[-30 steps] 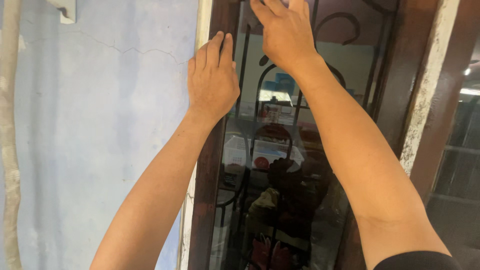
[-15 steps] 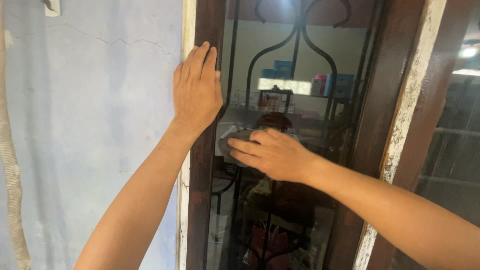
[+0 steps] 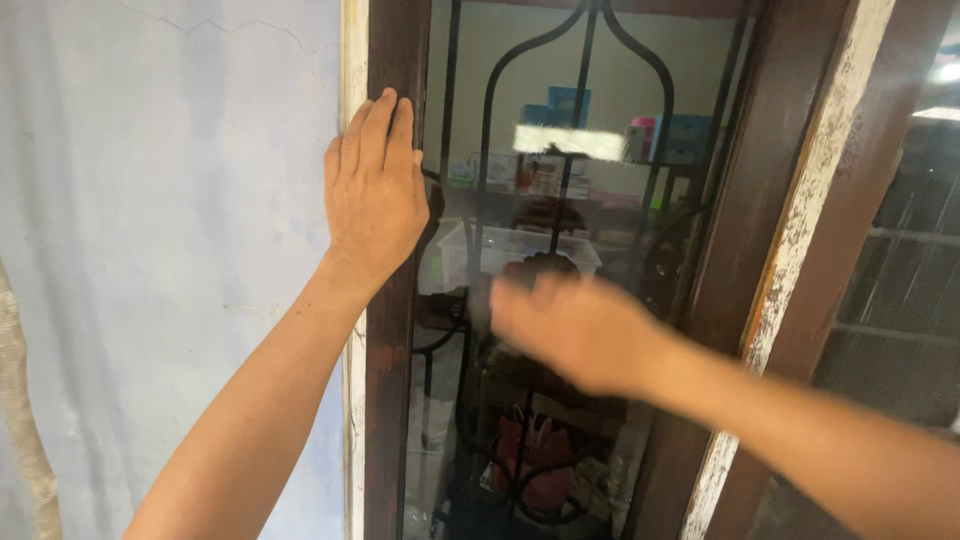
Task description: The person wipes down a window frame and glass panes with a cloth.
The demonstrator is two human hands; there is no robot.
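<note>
Left hand (image 3: 372, 185) is flat and open, fingers together and pointing straight up, palm pressed on the dark brown wooden window frame (image 3: 385, 330) right at its left edge, holding nothing. The forearm rises to it from the lower left at a steep slant. Right hand (image 3: 568, 328) is a blur in front of the glass pane (image 3: 610, 200), palm facing the pane, fingers stretched out to the left; whether it clasps anything I cannot tell through the smear. Its forearm comes in from the lower right corner, nearly level, rising gently toward the wrist. Behind the glass stands a black curved iron grille (image 3: 585, 60), and the pane mirrors shelves and boxes. Left of the frame runs the pale blue wall (image 3: 170, 200), cracked near the top; on the right, a post with peeling white paint (image 3: 800, 220).
</note>
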